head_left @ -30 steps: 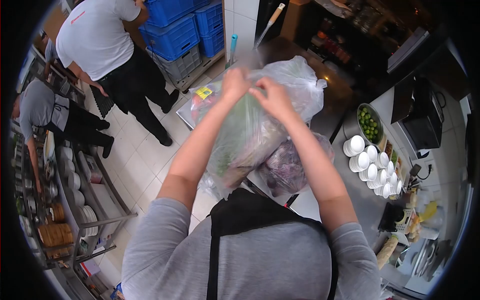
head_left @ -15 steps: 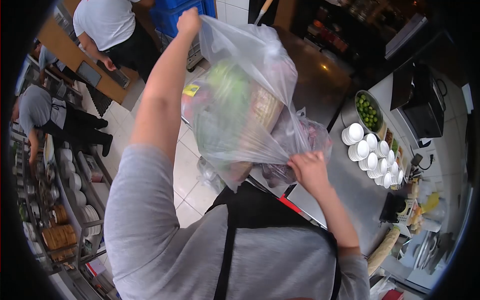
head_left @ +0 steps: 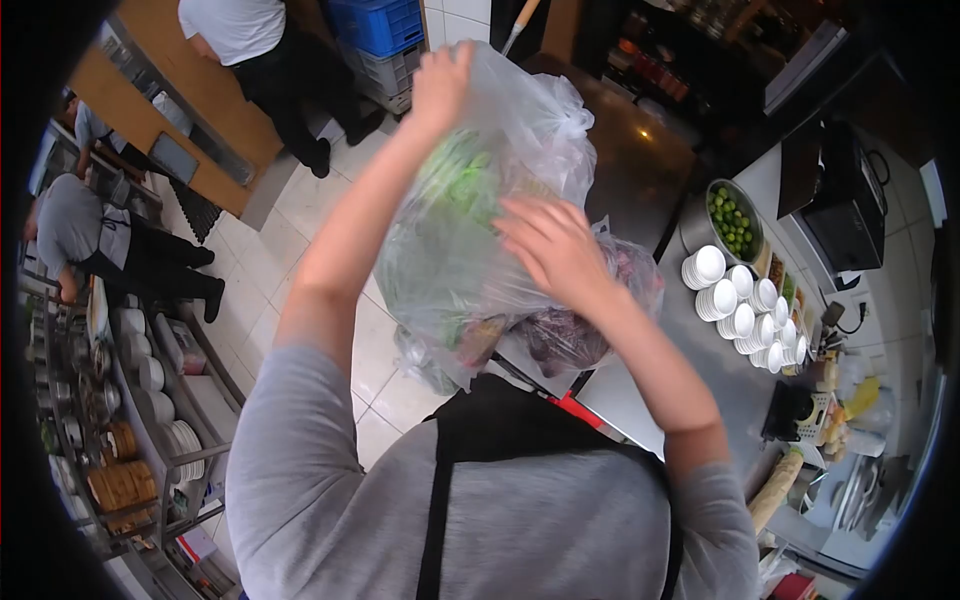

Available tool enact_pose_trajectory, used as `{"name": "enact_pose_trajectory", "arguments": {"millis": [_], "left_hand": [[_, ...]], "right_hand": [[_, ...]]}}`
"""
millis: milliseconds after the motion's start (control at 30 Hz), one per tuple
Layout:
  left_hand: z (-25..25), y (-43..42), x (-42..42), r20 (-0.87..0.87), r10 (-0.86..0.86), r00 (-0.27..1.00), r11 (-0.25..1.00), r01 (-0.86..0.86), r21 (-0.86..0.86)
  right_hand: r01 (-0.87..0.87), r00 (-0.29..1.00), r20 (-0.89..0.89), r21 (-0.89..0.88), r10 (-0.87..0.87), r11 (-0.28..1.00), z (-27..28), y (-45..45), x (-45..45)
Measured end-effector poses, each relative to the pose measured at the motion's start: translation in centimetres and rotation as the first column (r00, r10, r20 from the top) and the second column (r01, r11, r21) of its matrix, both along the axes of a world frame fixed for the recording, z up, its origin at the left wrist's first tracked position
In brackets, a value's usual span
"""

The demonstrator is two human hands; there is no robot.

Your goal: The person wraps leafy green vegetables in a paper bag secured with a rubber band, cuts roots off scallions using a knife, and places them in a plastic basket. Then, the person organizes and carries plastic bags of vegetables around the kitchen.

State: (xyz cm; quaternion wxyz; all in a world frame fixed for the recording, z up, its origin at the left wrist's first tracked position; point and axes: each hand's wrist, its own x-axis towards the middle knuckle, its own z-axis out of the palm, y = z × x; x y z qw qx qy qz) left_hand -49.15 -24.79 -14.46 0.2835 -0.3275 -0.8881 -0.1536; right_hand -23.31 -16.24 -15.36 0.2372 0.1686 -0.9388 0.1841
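A large clear plastic bag (head_left: 430, 255) with green leafy vegetables inside lies in front of me. My left hand (head_left: 443, 88) is closed on the bag's upper left edge, its fingers slightly blurred. Over the middle of the bag is my right hand (head_left: 553, 248), fingers spread and touching the plastic. A second bag with dark purple contents (head_left: 565, 335) sits beneath and to the right. Behind them stands a knotted whitish bag (head_left: 565, 125).
Stacked white bowls (head_left: 735, 320) and a metal bowl of green limes (head_left: 732, 220) stand on the steel counter (head_left: 690, 385) at right. Two people in grey and a person in white are at left, near a dish rack (head_left: 205, 450). Blue crate (head_left: 378, 25) at top.
My left hand has come down and right from its raised spot. My right hand has left the bag's lower right edge and moved up and left over its middle.
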Motion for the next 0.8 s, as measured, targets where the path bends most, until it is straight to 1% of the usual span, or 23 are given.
{"name": "enact_pose_trajectory", "arguments": {"millis": [33,67,100,133,167,200,233,267,300,333,367,400,433,467,500,533,567,600,633,667,733,767,800], "left_hand": [[-2.0,-0.5,2.1,-0.043,-0.114,0.993,0.993,0.114,-0.004],[-4.8,-1.1,3.8,-0.089,-0.225,0.970,0.974,0.225,-0.013],[-7.4,-2.3,5.5,0.047,-0.310,0.950,0.951,0.310,-0.001],[-9.0,-3.8,7.4,0.183,-0.390,0.903,0.920,0.392,0.021],[-9.0,-6.3,9.8,0.337,-0.265,0.903,0.940,0.319,-0.116],[-8.8,-9.0,11.2,0.463,-0.115,0.879,0.931,0.258,-0.258],[-10.8,-11.9,10.5,0.490,-0.104,0.866,0.938,0.250,-0.242],[-12.9,-14.2,10.2,0.520,-0.091,0.849,0.944,0.239,-0.226],[-10.8,-15.3,11.6,0.548,0.087,0.832,0.974,0.046,-0.224],[-8.6,-16.3,13.1,0.573,0.253,0.780,0.963,-0.148,-0.224],[-10.6,-17.1,14.2,0.574,0.256,0.778,0.963,-0.152,-0.223],[-13.9,-18.0,14.9,0.637,0.086,0.766,0.979,-0.185,0.091],[-15.9,-18.7,15.8,0.642,-0.096,0.761,0.893,-0.219,0.393],[-15.7,-17.7,17.5,0.642,-0.093,0.761,0.893,-0.222,0.392],[-15.0,-15.5,19.7,0.659,0.022,0.752,0.910,-0.288,0.298],[-14.7,-14.5,21.0,0.665,0.138,0.734,0.915,-0.352,0.198],[-15.2,-14.7,20.5,0.665,0.140,0.733,0.916,-0.351,0.194],[-16.1,-14.9,19.2,0.603,0.082,0.793,0.909,-0.308,0.281],[-16.8,-15.0,17.7,0.534,0.024,0.845,0.894,-0.257,0.366],[-17.2,-15.2,15.8,0.533,0.022,0.846,0.894,-0.255,0.368],[-17.7,-16.5,12.0,0.486,-0.155,0.860,0.889,-0.094,0.448],[-17.3,-17.0,10.0,0.522,-0.161,0.837,0.903,-0.089,0.421],[-16.6,-17.4,7.9,0.556,-0.165,0.815,0.915,-0.083,0.394]], "right_hand": [[-0.083,0.992,0.090,-0.042,0.087,0.996,-1.2,0.4,-2.7],[-0.155,0.962,0.229,0.018,0.147,0.988,-1.5,1.7,-5.5],[-0.229,0.911,0.366,0.066,0.190,0.971,-2.0,3.5,-8.3],[0.035,0.976,0.203,0.204,-0.078,0.978,-5.1,7.1,-11.4],[0.311,0.945,0.011,0.290,-0.328,0.905,-7.8,11.1,-12.9],[0.502,0.784,0.355,0.121,-0.510,0.856,-3.1,13.1,-11.7],[0.551,0.800,0.254,0.047,-0.544,0.833,-5.8,19.8,-13.1],[0.858,0.474,0.356,0.018,-0.805,0.513,-5.9,21.4,-11.8],[0.851,0.444,0.392,0.098,-0.805,0.517,-5.9,23.4,-11.2],[0.859,0.452,0.291,0.115,-0.843,0.500,-3.8,21.4,-9.9],[0.856,0.455,0.291,0.117,-0.842,0.503,-2.4,18.8,-9.2],[0.741,0.667,0.105,0.006,-0.737,0.672,-1.5,16.1,-8.8],[0.573,0.810,-0.105,-0.062,-0.576,0.817,-1.2,13.7,-9.1],[0.415,0.906,-0.089,0.005,-0.413,0.910,-2.9,11.8,-10.2],[0.240,0.970,-0.062,0.064,-0.236,0.969,-5.4,9.9,-11.3],[0.165,0.986,-0.020,0.250,-0.165,0.954,-7.4,7.8,-11.3],[0.082,0.994,0.033,0.424,-0.105,0.902,-8.9,6.0,-10.9],[0.085,0.994,0.033,0.421,-0.109,0.903,-9.7,5.0,-10.8],[0.111,0.978,0.118,0.402,-0.172,0.909,-10.3,4.2,-10.7],[0.138,0.952,0.202,0.387,-0.230,0.912,-10.4,3.7,-10.8],[0.125,0.949,0.207,0.441,-0.237,0.889,-10.4,2.8,-11.0],[0.116,0.948,0.203,0.494,-0.244,0.862,-10.3,2.3,-11.1],[0.113,0.948,0.206,0.492,-0.242,0.863,-10.1,1.8,-11.3]]}}
